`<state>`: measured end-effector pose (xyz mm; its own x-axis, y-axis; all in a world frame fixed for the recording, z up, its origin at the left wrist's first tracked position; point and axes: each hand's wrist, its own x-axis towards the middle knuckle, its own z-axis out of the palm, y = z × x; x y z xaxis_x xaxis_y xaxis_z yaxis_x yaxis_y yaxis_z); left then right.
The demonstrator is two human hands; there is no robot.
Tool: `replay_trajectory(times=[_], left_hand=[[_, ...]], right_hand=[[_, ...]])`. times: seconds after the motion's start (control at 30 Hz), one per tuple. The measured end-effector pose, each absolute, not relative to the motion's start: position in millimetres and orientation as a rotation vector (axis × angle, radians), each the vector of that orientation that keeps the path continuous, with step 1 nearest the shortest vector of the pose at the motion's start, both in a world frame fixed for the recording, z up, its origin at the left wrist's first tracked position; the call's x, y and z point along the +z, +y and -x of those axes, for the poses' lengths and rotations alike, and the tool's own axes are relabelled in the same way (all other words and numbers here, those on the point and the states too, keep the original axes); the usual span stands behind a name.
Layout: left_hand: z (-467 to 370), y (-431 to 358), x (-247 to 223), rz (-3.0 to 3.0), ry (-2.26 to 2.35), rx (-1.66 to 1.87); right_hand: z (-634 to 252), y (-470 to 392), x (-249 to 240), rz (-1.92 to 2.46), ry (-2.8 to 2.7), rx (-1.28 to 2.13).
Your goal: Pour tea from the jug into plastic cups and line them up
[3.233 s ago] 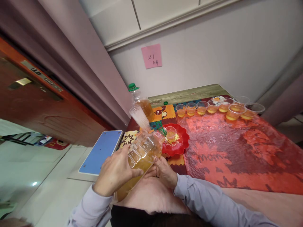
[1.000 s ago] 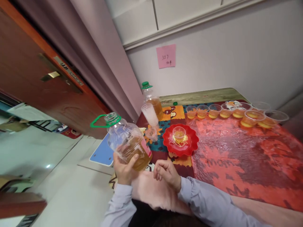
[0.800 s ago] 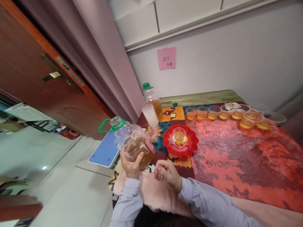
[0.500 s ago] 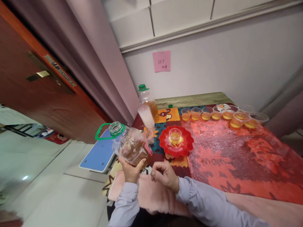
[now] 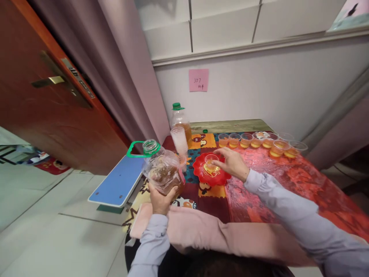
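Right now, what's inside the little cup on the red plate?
The cup on the red plate holds some yellowish drink; the right hand's fingers cover part of its side.

Pink note point(image 5: 198, 80) on wall point(image 5: 248, 84): handwritten "357", characters below.

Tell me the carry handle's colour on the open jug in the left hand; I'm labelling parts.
The carry handle is green, clearest in the head view.

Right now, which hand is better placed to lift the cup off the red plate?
Probably the right hand: its fingers are at the cup on the red plate, while the left hand supports the open bottle.
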<state>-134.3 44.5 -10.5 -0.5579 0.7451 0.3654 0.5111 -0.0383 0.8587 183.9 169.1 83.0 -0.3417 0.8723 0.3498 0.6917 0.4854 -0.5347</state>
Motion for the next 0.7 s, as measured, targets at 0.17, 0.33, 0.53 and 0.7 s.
replay_trajectory(times=[0.17, 0.33, 0.53, 0.7], left_hand=[[132, 44, -6, -1.268, 1.952, 1.633], [134, 45, -7, -1.257, 2.000, 1.628], [136, 49, -5, -1.282, 2.052, 1.607], [136, 51, -5, -1.286, 2.036, 1.646]], right_hand=[[-185, 193, 76, 1.401, -2.459, 0.247], [-159, 194, 84, 1.536, -2.585, 0.210], [-145, 195, 92, 1.533, -2.555, 0.226], [-150, 193, 97, 1.517, -2.436, 0.281]])
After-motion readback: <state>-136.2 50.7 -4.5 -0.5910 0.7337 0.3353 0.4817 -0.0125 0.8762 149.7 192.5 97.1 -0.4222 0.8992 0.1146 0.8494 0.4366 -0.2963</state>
